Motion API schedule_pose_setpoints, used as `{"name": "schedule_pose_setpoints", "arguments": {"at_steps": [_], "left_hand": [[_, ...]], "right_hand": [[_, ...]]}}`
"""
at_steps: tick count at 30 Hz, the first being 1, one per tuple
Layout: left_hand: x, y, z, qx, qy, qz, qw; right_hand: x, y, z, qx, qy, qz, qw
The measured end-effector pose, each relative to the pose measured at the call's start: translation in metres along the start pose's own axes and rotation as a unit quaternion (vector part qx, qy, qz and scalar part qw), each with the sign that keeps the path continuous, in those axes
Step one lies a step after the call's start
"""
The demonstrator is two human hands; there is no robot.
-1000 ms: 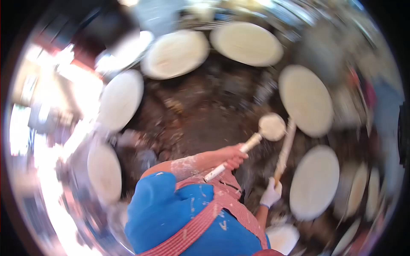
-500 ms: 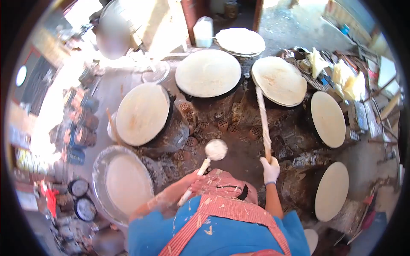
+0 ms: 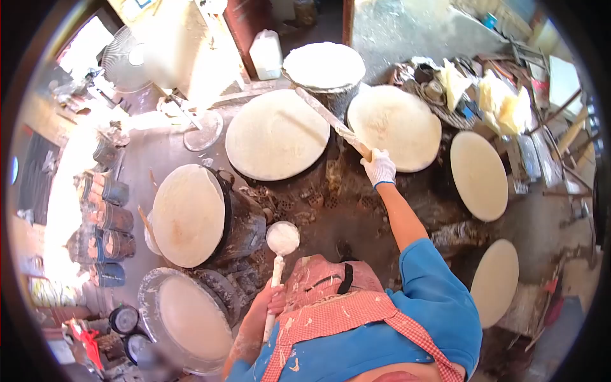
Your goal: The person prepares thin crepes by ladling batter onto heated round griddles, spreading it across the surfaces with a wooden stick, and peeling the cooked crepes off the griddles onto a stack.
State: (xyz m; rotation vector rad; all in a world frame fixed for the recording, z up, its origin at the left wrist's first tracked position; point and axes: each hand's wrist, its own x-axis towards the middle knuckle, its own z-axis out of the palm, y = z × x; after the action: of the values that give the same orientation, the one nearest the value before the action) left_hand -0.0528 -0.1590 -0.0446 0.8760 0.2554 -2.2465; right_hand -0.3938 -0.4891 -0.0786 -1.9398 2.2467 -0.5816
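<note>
The left hand (image 3: 272, 299), at the lower middle of the frame, is gripping a ladle (image 3: 282, 238) by its handle with curled fingers; the ladle's bowl is holding pale batter. The right hand (image 3: 380, 168), gloved, right of centre, is clasping the near end of a stick (image 3: 336, 125) smeared with white. The stick is slanting to the upper left, beside a round pan (image 3: 267, 143), where a shadow stripe is falling. 4 similar pans (image 3: 189, 219) are standing around, and a tub (image 3: 150, 298) is holding batter at lower left.

Food workshop, batter rounds (image 3: 273, 143), stoves (image 3: 246, 221), basin (image 3: 149, 309)
</note>
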Motion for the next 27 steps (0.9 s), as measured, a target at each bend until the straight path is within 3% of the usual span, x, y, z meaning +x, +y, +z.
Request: {"name": "schedule_pose_setpoints", "arguments": {"at_steps": [3, 4, 6, 12, 13, 14, 17, 21, 25, 26, 27], "left_hand": [[0.008, -0.001, 0.019, -0.059, 0.031, -0.004, 0.998], [0.012, 0.0, 0.013, -0.094, -0.034, -0.022, 0.995], [0.016, 0.002, 0.008, -0.081, -0.045, -0.003, 0.996], [0.008, 0.026, 0.022, -0.069, -0.01, 0.01, 0.998], [0.009, 0.029, 0.023, -0.061, 0.004, 0.013, 0.998], [0.007, 0.033, 0.028, -0.065, 0.032, 0.022, 0.997], [0.01, 0.046, 0.03, -0.06, 0.042, 0.039, 0.997], [0.022, 0.058, 0.042, -0.076, 0.009, 0.051, 0.996], [0.045, 0.058, 0.071, -0.053, 0.002, 0.111, 0.992], [0.048, 0.058, 0.079, -0.065, 0.009, 0.13, 0.989], [0.053, 0.055, 0.083, -0.069, 0.014, 0.143, 0.987]], "right_hand": [[0.04, -0.004, 0.013, -0.026, -0.057, -0.024, 0.998], [0.048, -0.003, 0.013, -0.048, -0.066, -0.057, 0.995], [0.066, -0.001, 0.01, -0.057, -0.072, -0.092, 0.992], [0.132, -0.004, -0.105, -0.128, -0.019, -0.215, 0.968], [0.146, -0.014, -0.132, -0.15, 0.041, -0.235, 0.959], [0.17, -0.022, -0.154, -0.19, -0.016, -0.224, 0.956], [0.224, -0.078, -0.206, -0.296, -0.023, -0.257, 0.92], [0.296, -0.151, -0.213, -0.279, -0.004, -0.32, 0.905], [0.401, -0.19, -0.206, -0.201, -0.044, -0.381, 0.901], [0.402, -0.188, -0.214, 0.029, -0.074, -0.25, 0.965], [0.437, -0.172, -0.195, 0.177, -0.086, -0.187, 0.962]]}}
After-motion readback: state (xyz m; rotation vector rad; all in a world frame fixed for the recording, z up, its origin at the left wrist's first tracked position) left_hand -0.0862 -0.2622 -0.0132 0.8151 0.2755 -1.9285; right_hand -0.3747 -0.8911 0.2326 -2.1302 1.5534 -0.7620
